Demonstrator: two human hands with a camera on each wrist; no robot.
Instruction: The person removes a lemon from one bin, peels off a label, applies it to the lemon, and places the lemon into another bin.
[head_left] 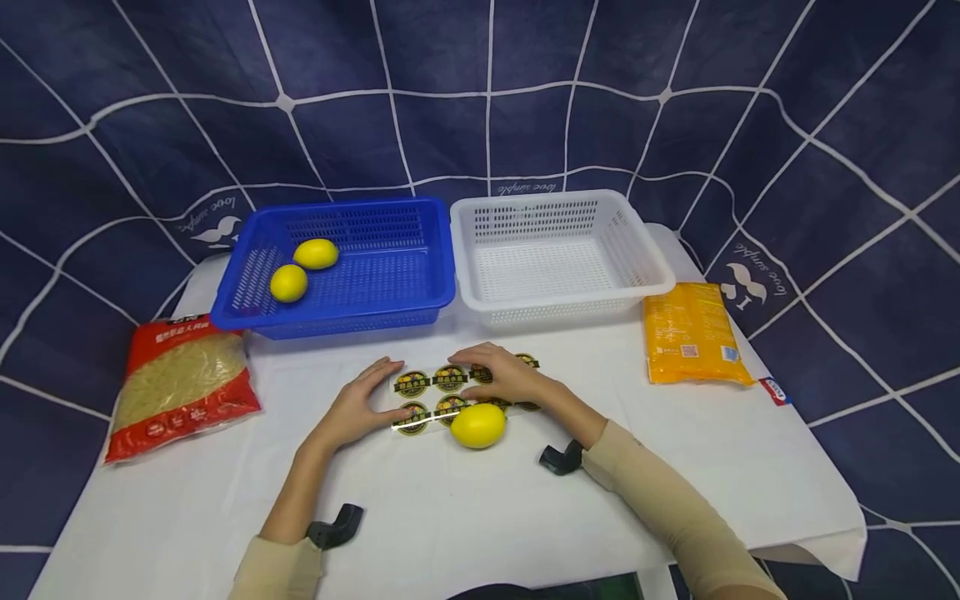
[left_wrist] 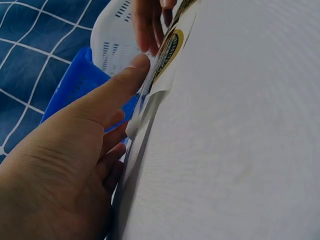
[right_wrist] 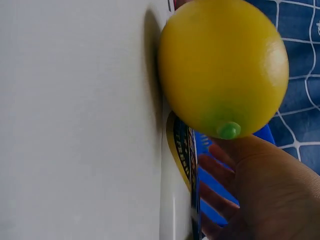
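Yellow lemon (head_left: 477, 425) sits just before both hands, whose flat relaxed fingers press the sticker sheet (head_left: 432, 393).

Sticker sheet (head_left: 450, 390): clear backing, round black-and-gold labels in two rows, flat on the desk at near centre. Lemon (head_left: 477, 425): yellow, lying on the sheet's near edge.

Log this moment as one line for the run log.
left hand: fingers pressing sheet of round black-and-gold stickers | right hand: resting on sheet | yellow lemon: on sheet, near edge | blue plastic basket: two lemons
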